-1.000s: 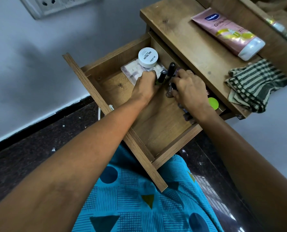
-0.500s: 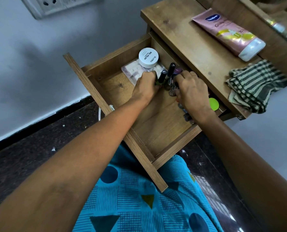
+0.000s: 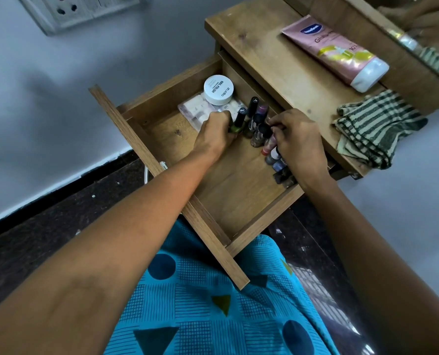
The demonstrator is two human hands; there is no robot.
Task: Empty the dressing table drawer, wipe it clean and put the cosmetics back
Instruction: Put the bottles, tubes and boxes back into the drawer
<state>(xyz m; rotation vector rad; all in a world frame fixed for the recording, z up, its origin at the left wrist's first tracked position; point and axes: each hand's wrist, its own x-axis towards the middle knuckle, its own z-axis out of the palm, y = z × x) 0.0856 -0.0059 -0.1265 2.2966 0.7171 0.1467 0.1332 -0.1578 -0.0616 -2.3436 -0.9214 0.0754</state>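
The wooden drawer (image 3: 228,201) stands pulled out over my lap. At its back, a white nail polish remover jar (image 3: 218,89) sits on a clear packet of pale pads (image 3: 195,108). Several nail polish bottles stand in a cluster (image 3: 255,116) beside it, and more lie in a row (image 3: 277,162) along the right wall. My left hand (image 3: 214,135) is curled around a green nail polish bottle (image 3: 237,126) with a black cap. My right hand (image 3: 299,142) pinches the black cap of a pinkish bottle (image 3: 266,131) in the cluster.
On the table top (image 3: 269,55) lie a pink lotion tube (image 3: 336,52) and a folded green striped cloth (image 3: 374,126) at the right edge. A mirror (image 3: 433,47) stands behind them. A wall socket (image 3: 67,8) is at top left. The drawer's front half is bare wood.
My right hand has shifted right and drawn back a little, uncovering more upright bottles in the cluster. My left hand stays curled at the green bottle.
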